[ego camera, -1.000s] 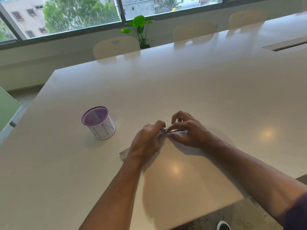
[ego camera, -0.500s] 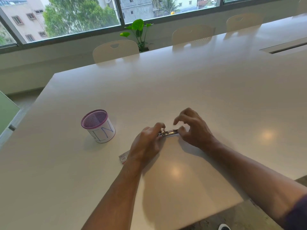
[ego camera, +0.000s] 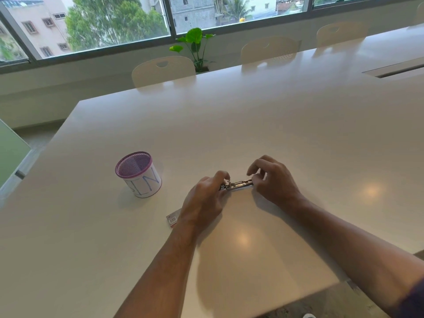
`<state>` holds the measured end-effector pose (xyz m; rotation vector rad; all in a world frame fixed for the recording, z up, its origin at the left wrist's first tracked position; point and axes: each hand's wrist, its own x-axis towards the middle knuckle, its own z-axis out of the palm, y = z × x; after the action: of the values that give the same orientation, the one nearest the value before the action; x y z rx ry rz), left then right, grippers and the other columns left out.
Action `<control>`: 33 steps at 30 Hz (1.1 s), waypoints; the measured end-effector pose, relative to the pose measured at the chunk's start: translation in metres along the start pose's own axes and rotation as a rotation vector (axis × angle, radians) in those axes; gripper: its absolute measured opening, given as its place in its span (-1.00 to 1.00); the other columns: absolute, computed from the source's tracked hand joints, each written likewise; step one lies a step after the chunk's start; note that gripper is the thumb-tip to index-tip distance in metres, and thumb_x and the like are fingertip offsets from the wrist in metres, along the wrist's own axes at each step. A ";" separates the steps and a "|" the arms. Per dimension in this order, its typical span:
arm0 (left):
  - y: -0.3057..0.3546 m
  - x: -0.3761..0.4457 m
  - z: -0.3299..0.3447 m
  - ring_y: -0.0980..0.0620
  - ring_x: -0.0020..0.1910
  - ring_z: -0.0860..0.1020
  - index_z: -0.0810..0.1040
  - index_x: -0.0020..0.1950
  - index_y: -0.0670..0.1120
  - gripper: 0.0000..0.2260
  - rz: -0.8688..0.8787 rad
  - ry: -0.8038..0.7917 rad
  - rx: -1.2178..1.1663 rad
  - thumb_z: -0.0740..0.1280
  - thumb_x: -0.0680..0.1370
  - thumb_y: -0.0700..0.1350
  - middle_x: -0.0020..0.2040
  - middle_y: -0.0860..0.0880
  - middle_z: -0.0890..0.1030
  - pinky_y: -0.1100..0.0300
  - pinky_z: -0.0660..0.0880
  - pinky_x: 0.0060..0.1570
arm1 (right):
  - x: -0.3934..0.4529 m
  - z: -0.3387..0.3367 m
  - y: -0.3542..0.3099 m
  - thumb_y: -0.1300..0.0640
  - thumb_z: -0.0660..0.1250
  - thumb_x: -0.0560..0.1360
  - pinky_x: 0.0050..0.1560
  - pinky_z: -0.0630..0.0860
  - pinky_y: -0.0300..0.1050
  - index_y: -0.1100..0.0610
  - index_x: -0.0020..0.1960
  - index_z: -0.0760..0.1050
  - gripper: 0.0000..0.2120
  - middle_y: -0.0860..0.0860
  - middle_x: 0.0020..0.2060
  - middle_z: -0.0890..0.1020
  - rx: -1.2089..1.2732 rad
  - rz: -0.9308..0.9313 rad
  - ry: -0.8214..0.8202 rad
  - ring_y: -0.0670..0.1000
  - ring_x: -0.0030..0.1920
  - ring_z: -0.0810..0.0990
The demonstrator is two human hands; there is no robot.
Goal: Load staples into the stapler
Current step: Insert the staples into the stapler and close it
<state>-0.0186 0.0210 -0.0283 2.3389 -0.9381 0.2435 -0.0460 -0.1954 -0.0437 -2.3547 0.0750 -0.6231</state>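
Note:
A small metal stapler [ego camera: 237, 185] lies flat on the white table [ego camera: 252, 125], between my two hands. My left hand [ego camera: 204, 200] grips its left end with thumb and fingers. My right hand [ego camera: 273, 180] touches its right end with thumb and fingertips, the other fingers curled above it. Under my left wrist pokes out a small staple box [ego camera: 172, 218] with a barcode, mostly hidden. I cannot make out any loose staples.
A purple-rimmed mesh pen cup [ego camera: 137, 174] with a white paper wrap stands to the left of my hands. White chairs [ego camera: 163, 70] line the far side of the table, with a green plant [ego camera: 195, 47] by the window. The table's near edge [ego camera: 298, 297] runs at lower right.
My right hand has slid right along the stapler and lifted its fingers, uncovering more of the metal body. My left hand keeps its hold on the left end.

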 end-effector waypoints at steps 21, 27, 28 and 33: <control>-0.008 0.003 0.005 -0.17 0.08 0.61 0.61 0.37 -0.09 -0.67 0.050 -0.024 0.258 0.37 0.61 -0.10 0.13 -0.07 0.67 -0.09 0.54 0.09 | -0.002 0.001 -0.002 -0.07 0.57 0.45 -0.04 0.56 0.00 -0.07 -0.14 0.76 -0.90 -0.16 -0.13 0.72 -0.166 -0.357 -0.086 0.02 -0.07 0.66; -0.022 0.000 -0.004 -0.03 0.08 0.56 0.68 0.10 0.03 -0.85 -0.062 0.010 0.310 0.40 0.58 0.01 0.06 0.07 0.63 0.08 0.28 0.13 | 0.001 0.006 0.002 -0.15 0.51 0.42 0.13 0.51 -0.05 -0.12 0.14 0.67 -0.69 -0.18 0.00 0.68 -0.191 -0.230 -0.133 -0.02 0.06 0.60; -0.023 0.000 -0.007 -0.03 0.06 0.57 0.69 0.07 0.01 -0.87 -0.062 0.029 0.285 0.42 0.57 0.00 0.03 0.07 0.64 0.10 0.28 0.12 | 0.002 0.007 0.004 -0.12 0.51 0.43 0.15 0.51 -0.04 -0.12 0.14 0.68 -0.70 -0.18 0.00 0.68 -0.176 -0.210 -0.141 -0.02 0.08 0.58; -0.019 0.002 -0.016 0.09 -0.15 0.63 0.65 0.03 -0.03 -0.81 -0.094 0.219 0.007 0.57 0.48 -0.05 -0.06 0.05 0.70 0.26 0.55 0.04 | 0.006 0.011 0.009 0.03 0.52 0.50 0.16 0.49 -0.03 -0.07 0.04 0.69 -0.88 -0.13 -0.03 0.66 -0.076 -0.204 -0.198 -0.03 0.06 0.49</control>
<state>-0.0040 0.0402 -0.0238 2.2995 -0.7202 0.4547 -0.0345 -0.1969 -0.0541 -2.5045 -0.2373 -0.4861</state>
